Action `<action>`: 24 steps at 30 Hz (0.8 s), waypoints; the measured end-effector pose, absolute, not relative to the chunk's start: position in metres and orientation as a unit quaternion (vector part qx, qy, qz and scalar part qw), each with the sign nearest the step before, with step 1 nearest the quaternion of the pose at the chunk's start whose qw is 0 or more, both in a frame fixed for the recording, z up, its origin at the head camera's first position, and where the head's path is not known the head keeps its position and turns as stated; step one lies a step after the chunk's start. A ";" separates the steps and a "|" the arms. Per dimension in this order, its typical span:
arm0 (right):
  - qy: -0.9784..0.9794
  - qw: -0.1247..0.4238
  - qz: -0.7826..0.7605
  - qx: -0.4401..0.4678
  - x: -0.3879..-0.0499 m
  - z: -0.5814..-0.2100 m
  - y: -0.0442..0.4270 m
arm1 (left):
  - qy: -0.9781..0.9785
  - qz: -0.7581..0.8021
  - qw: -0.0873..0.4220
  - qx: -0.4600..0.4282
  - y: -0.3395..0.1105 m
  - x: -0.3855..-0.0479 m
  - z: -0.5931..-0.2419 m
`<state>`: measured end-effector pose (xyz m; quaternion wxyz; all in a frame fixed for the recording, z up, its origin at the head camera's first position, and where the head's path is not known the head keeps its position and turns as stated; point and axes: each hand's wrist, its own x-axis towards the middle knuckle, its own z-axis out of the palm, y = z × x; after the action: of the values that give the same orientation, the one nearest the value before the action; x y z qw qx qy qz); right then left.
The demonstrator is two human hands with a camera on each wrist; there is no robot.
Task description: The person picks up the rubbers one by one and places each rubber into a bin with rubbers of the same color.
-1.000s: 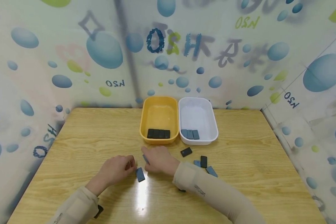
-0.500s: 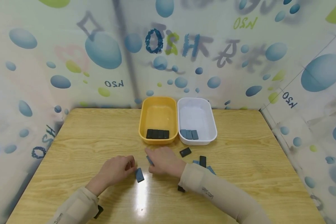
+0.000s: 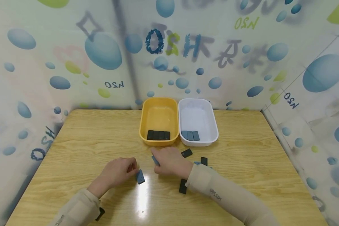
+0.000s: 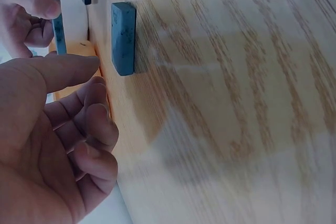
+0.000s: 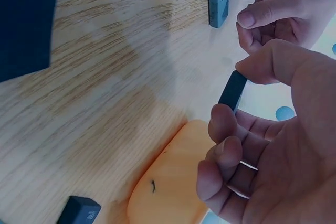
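My right hand (image 3: 170, 161) pinches a small blue rectangular block (image 5: 233, 91) between thumb and index finger, raised above the table in front of the yellow tub. Another blue block (image 3: 140, 176) lies flat on the wood, just beside the fingertips of my left hand (image 3: 117, 172). That left hand is loosely curled and holds nothing, as the left wrist view shows. Several black blocks (image 3: 158, 135) stand in a row in the yellow tub (image 3: 159, 116), and blue blocks (image 3: 190, 135) sit in the white tub (image 3: 197, 116).
Loose black blocks lie right of centre: one (image 3: 187, 153) before the tubs, one (image 3: 204, 161) farther right, one (image 3: 183, 186) by the right cuff. A blue block (image 3: 197, 163) is partly hidden by the right sleeve. Another black block (image 3: 100, 214) peeks out by the left sleeve.
My right hand has moved to the right with the blue block pinched in it, and a black block by its cuff has come into fuller view. The left hand stays put.
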<state>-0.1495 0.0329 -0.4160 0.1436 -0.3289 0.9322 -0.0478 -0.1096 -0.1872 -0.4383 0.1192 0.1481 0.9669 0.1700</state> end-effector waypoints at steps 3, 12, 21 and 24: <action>0.932 0.140 -0.045 -0.330 -0.150 -0.416 0.037 | 0.967 0.170 0.120 0.150 -0.187 -0.110 -0.439; 0.938 0.122 -0.047 -0.322 -0.151 -0.415 0.050 | 0.964 0.175 0.121 0.158 -0.185 -0.109 -0.438; 0.942 0.113 -0.058 -0.312 -0.152 -0.408 0.068 | 0.964 0.172 0.121 0.163 -0.182 -0.108 -0.437; 0.943 0.124 -0.062 -0.303 -0.153 -0.405 0.074 | 0.963 0.171 0.120 0.168 -0.182 -0.108 -0.435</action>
<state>-0.1531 0.0743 -0.4048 0.1245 -0.3028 0.9429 -0.0619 -0.1084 -0.1821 -0.4352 0.1196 0.1679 0.9634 0.1713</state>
